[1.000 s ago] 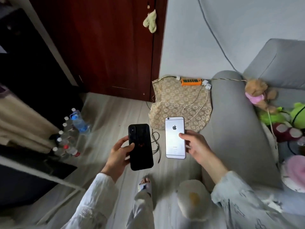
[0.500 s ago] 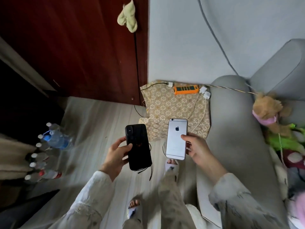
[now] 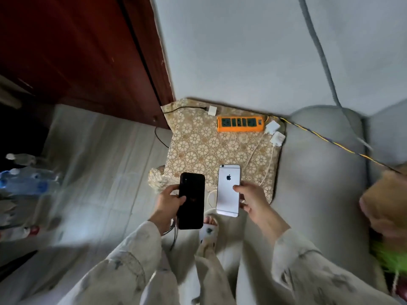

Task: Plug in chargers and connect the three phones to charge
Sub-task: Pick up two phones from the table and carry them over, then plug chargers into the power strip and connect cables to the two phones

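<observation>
My home living room: grey sofa, red wooden door, patterned cloth under orange power strip.

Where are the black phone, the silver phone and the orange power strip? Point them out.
black phone (image 3: 192,200), head view, middle of its back
silver phone (image 3: 228,190), head view, back below logo
orange power strip (image 3: 240,123), head view, socket face

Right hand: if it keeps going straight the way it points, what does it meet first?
Probably the floral cloth with its white cables; the right hand, holding the silver phone, points there. Depth unclear.
</observation>
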`<state>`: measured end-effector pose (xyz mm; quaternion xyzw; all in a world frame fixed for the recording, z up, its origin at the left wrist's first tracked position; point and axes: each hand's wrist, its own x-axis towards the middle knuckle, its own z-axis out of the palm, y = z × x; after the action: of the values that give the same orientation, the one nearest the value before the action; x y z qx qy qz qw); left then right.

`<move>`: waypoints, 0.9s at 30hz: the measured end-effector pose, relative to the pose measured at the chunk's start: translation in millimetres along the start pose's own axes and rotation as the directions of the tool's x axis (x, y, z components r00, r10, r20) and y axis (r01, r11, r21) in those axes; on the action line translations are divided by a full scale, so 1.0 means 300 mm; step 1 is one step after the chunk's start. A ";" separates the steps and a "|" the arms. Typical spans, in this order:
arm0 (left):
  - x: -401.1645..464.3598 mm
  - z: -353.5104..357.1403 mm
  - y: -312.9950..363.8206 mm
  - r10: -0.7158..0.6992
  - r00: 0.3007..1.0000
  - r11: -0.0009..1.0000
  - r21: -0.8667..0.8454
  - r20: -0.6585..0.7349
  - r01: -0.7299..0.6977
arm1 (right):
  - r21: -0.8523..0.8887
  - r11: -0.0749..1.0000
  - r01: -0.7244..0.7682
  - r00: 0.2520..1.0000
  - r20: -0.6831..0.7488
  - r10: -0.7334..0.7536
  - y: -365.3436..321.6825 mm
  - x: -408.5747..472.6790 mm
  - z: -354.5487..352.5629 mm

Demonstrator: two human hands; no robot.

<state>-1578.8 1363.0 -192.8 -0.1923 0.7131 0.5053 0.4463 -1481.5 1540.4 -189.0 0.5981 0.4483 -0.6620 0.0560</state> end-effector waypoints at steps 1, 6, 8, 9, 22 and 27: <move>0.054 0.027 0.005 -0.013 1.000 1.000 -0.001 -0.011 0.013 | -0.019 1.000 -0.005 1.000 0.000 0.005 -0.002 0.062 0.003; 0.338 0.093 0.021 -0.049 0.998 0.999 -0.004 -0.027 0.049 | -0.057 0.998 -0.041 0.999 0.005 0.041 0.000 0.358 0.049; 0.445 0.107 0.037 -0.038 0.999 0.999 0.016 -0.033 0.039 | -0.070 0.997 -0.029 1.000 0.011 0.029 -0.005 0.458 0.077; 0.492 0.114 0.044 -0.027 0.999 0.999 0.021 -0.038 0.028 | -0.074 0.997 -0.026 1.000 0.015 0.027 -0.007 0.503 0.088; 0.664 0.194 0.098 0.270 0.962 0.774 0.604 -0.046 -0.188 | -0.457 0.857 0.238 0.971 0.107 -0.213 -0.023 0.630 0.158; 0.675 0.173 0.090 0.355 0.935 0.453 0.873 0.010 -0.181 | -0.713 0.590 0.380 0.925 0.280 -0.257 -0.075 0.658 0.119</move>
<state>-1682.2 1456.3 -351.0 0.1284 0.9257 0.1268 0.3326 -1576.7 1621.3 -347.5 0.3789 0.7767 -0.4558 0.2131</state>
